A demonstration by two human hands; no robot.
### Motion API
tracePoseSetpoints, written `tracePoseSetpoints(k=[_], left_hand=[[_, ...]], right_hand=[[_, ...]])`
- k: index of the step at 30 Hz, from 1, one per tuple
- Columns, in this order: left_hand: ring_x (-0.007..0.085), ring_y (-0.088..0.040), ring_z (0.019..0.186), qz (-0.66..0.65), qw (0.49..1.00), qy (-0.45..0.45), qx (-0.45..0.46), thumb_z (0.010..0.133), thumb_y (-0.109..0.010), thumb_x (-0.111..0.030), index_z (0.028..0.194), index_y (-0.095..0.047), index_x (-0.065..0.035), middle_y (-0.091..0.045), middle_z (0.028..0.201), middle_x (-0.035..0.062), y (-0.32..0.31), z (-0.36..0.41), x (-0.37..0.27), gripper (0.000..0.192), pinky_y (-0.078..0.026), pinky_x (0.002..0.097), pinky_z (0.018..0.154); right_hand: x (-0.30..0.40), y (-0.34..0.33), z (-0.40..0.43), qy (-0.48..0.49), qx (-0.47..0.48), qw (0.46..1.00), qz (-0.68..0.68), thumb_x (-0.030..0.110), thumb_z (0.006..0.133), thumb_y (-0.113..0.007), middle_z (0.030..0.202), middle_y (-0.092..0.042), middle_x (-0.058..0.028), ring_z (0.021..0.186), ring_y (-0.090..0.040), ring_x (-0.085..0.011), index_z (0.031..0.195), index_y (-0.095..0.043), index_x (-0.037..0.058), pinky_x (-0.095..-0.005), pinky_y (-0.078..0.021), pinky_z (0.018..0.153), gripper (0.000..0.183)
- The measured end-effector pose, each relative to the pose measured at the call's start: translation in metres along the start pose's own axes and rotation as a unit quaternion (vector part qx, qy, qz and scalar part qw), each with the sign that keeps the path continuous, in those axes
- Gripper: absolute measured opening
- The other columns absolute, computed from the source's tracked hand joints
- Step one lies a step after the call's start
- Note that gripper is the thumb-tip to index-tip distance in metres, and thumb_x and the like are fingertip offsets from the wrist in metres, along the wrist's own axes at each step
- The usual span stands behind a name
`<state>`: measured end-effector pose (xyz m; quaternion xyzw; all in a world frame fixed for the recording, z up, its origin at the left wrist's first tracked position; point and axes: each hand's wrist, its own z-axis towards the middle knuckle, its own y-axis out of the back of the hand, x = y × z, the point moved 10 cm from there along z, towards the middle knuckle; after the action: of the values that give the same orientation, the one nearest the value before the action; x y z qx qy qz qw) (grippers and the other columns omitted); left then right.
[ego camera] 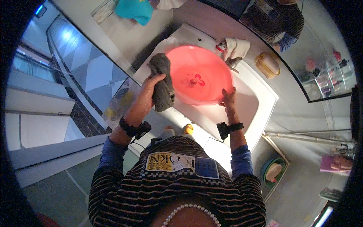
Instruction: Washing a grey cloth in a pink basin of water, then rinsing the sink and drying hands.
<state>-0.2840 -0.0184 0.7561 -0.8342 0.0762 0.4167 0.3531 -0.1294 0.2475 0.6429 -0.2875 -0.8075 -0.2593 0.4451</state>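
My left hand (150,88) grips a bunched dark grey cloth (162,85), with the thumb across its middle. The cloth hangs beside the left rim of a pink plastic basin (181,63) and covers part of that edge. At the basin's lower right rim is my right hand (229,98), its thumb and fingers holding the edge. The basin appears tilted on a white ceramic sink (246,110). A red printed flower and some dark specks show on its bottom; no depth of water can be made out.
A beige cloth (237,48) drapes over the tap (234,63). Beyond the sink stands a yellowish soap dish (267,64), below a black-framed mirror (320,71). Pipes (306,137) run along the right wall. A green basin (273,171) sits lower right. A teal cloth (136,11) hangs at the top.
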Motion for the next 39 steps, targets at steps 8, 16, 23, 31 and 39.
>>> tracePoseSetpoints(k=[8,16,23,31,39], left_hand=[[0.0150,-0.056,0.077,-0.047,0.993,-0.064,0.088,0.075,-0.059,-0.008,0.109,-0.045,-0.0129,-0.054,0.089,0.0022,-0.038,0.028,-0.001,0.037,-0.049,0.0292,0.063],[0.0147,-0.052,0.088,-0.055,0.986,-0.103,0.119,0.075,-0.055,-0.007,0.112,-0.047,-0.0059,-0.051,0.097,0.0026,-0.061,0.033,-0.005,0.038,-0.043,0.0286,0.076],[0.0184,-0.050,0.088,0.058,0.993,-0.008,0.107,0.070,-0.064,-0.037,0.114,-0.046,-0.0052,-0.050,0.101,0.0048,-0.043,0.036,0.008,0.057,-0.040,0.0366,0.074],[0.0153,-0.055,0.084,0.145,0.957,-0.071,0.242,0.081,-0.057,-0.027,0.105,-0.053,0.0000,-0.058,0.096,0.0062,-0.073,0.053,0.012,0.036,-0.044,0.0287,0.074],[0.0185,-0.058,0.080,0.007,0.975,-0.095,0.200,0.083,-0.051,-0.024,0.095,-0.055,-0.0007,-0.059,0.090,0.0087,-0.059,0.049,-0.025,0.027,-0.046,0.0319,0.074]], right_hand=[[0.090,-0.024,-0.041,0.338,0.008,0.926,-0.166,0.024,0.074,-0.065,0.105,-0.050,-0.0152,0.091,-0.051,-0.0242,0.125,-0.030,0.0031,-0.0360,-0.0452,0.075,0.066],[0.113,-0.083,-0.072,0.199,0.156,0.955,0.154,0.009,0.076,-0.059,0.085,-0.054,-0.0054,0.079,-0.051,-0.0150,0.091,-0.049,0.0021,-0.0294,-0.0449,0.072,0.020],[0.181,-0.092,-0.072,0.298,0.183,0.929,0.121,0.011,0.082,-0.049,0.084,-0.054,-0.0072,0.075,-0.054,-0.0198,0.091,-0.047,0.0000,-0.0316,-0.0466,0.069,0.015],[0.196,-0.132,-0.075,0.188,0.261,0.912,0.253,0.016,0.083,-0.050,0.072,-0.052,-0.0033,0.066,-0.051,-0.0132,0.082,-0.051,0.0031,-0.0251,-0.0430,0.063,0.013],[0.160,-0.119,-0.064,0.177,0.182,0.966,0.045,0.038,0.081,-0.054,0.080,-0.052,-0.0026,0.076,-0.049,-0.0151,0.096,-0.050,0.0014,-0.0269,-0.0390,0.066,0.040]])
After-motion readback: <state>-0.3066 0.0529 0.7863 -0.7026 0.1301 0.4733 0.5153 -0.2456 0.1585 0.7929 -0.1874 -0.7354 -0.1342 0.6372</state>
